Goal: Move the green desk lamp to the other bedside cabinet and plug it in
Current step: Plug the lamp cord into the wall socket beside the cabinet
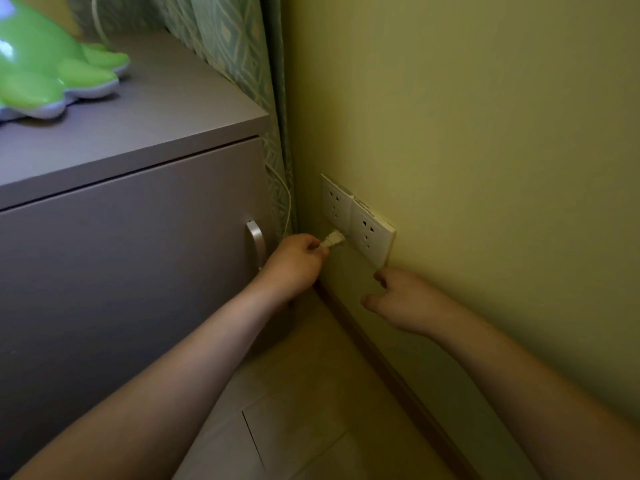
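Note:
The green desk lamp (45,67), with a lobed green and white base, stands on top of the grey bedside cabinet (166,109) at the upper left. Its thin white cord (288,206) runs down between the cabinet and the curtain. My left hand (294,261) is shut on the white plug (333,239), which is at the lower part of the left wall socket (336,202). Whether its prongs are fully in is hidden. My right hand (401,299) hovers with fingers apart just below the right socket (372,233), holding nothing.
A yellow-green wall (485,133) fills the right side, with a wooden skirting board (381,351) along the tiled floor (311,410). A patterned green curtain (242,46) hangs behind the cabinet. The cabinet door has a silver handle (256,242).

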